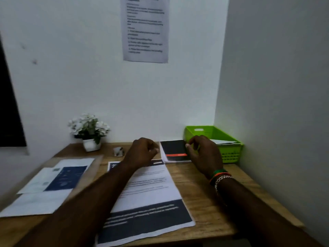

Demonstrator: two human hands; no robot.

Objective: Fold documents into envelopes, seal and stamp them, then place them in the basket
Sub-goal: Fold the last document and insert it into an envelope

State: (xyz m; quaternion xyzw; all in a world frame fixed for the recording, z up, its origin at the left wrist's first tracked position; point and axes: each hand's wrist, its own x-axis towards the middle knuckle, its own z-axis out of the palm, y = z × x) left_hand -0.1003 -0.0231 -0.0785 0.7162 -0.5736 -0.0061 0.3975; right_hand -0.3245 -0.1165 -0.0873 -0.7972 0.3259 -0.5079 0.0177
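Observation:
A printed document with dark bands lies flat in the middle of the wooden desk. Behind it sits a stack of papers with a black cover and red stripe. My left hand hovers above the document's top edge, fingers loosely curled, holding nothing. My right hand floats over the stack's right edge, fingers spread and bent, with bracelets on the wrist. A green basket at the back right corner holds several white envelopes.
A brown envelope with white and blue sheets lies on the desk's left side. A white pot of white flowers and a small pale object stand by the back wall. An instruction sheet hangs on the wall.

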